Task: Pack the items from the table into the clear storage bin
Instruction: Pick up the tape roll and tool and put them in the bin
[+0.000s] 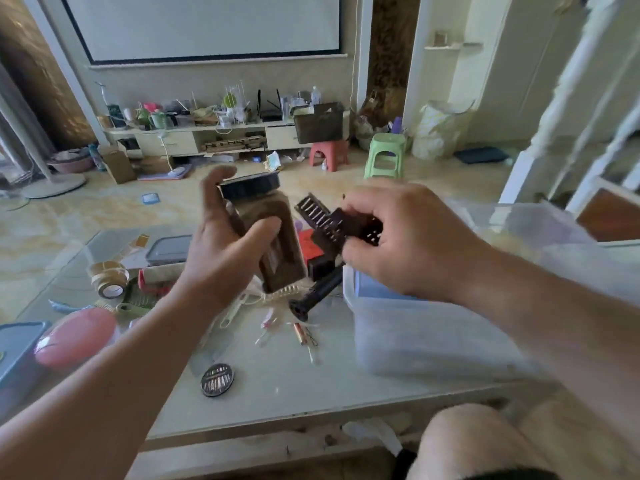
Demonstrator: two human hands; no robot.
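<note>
Left hand (225, 251) grips a dark-lidded brown jar (273, 237) above the glass table (311, 386). Right hand (398, 244) closes on a black perforated piece (349, 226), held over the clear storage bin (433, 334).

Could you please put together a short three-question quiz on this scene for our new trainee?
1. True or false: the left hand holds a brown jar with a black lid.
2. What does the right hand grip? A) a roll of tape B) a dark perforated plastic piece C) a pink case
3. On which side of the table does the clear storage bin sit, the person's left or right?

Key: 1 true; 2 B, the dark plastic piece; 3 right.
</note>
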